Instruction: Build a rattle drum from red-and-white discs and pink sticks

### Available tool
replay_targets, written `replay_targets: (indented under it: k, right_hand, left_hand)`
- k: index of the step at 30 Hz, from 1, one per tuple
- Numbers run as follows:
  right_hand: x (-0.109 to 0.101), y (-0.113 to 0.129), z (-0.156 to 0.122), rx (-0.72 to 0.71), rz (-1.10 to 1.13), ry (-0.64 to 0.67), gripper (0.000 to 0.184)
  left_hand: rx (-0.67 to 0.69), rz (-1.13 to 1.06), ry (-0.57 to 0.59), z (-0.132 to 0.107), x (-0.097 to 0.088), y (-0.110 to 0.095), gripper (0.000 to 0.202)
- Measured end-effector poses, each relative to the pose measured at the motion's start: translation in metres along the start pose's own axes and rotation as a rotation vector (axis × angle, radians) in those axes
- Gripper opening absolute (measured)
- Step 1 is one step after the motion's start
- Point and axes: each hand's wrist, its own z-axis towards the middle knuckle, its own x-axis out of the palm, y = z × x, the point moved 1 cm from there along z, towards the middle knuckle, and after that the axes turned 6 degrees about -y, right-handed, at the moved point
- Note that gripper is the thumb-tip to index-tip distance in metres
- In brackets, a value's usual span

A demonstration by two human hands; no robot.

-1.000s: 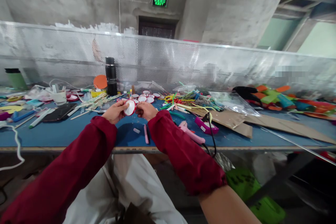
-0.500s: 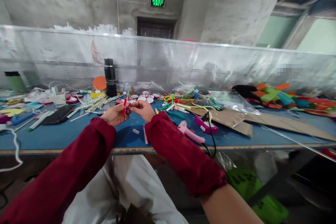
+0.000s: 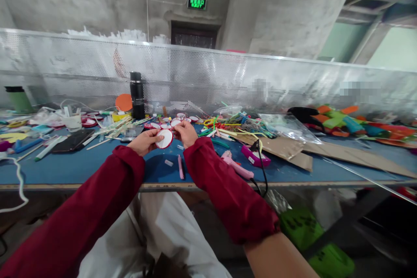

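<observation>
My left hand [image 3: 147, 141] pinches a round white disc with a red rim [image 3: 163, 138] between thumb and fingers. The disc's white face is turned toward me. On its right side, the closed fingertips of my right hand [image 3: 185, 133] meet the red edge; whether they also grip something small is too fine to see. Below the hands, a pink pen-like stick [image 3: 180, 167] and a small whitish piece [image 3: 168, 163] lie on the blue table [image 3: 208, 176]. More red-rimmed white discs [image 3: 176, 122] are spread just behind my hands.
A black bottle [image 3: 137, 95] stands at the back. A pink glue gun [image 3: 236, 166] and a purple box-like item [image 3: 256, 156] with a black cord lie right of my arm. Cardboard [image 3: 282, 150] and pipe cleaners [image 3: 243, 121] are beyond. A dark phone [image 3: 73, 141] lies left.
The disc has turned from edge-on to face me and sits slightly lower and to the right. My right hand has moved a little right, uncovering the pink stick.
</observation>
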Motion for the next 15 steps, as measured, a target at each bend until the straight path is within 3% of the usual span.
replay_targets:
  k: [4,10,15]
  right_hand:
    - [-0.006,0.005,-0.002,-0.154,-0.162,-0.008,0.011]
    - [-0.008,0.011,-0.009,-0.408,-0.422,-0.155,0.019]
    - [-0.005,0.01,-0.013,-0.454,-0.567,-0.238,0.019]
  left_hand:
    - [-0.028,0.117,0.01,0.004,-0.002,0.003,0.046]
    - [0.178,0.407,-0.003,0.012,-0.009,0.004,0.036]
    - [0.312,0.598,-0.059,0.014,-0.013,0.009,0.03]
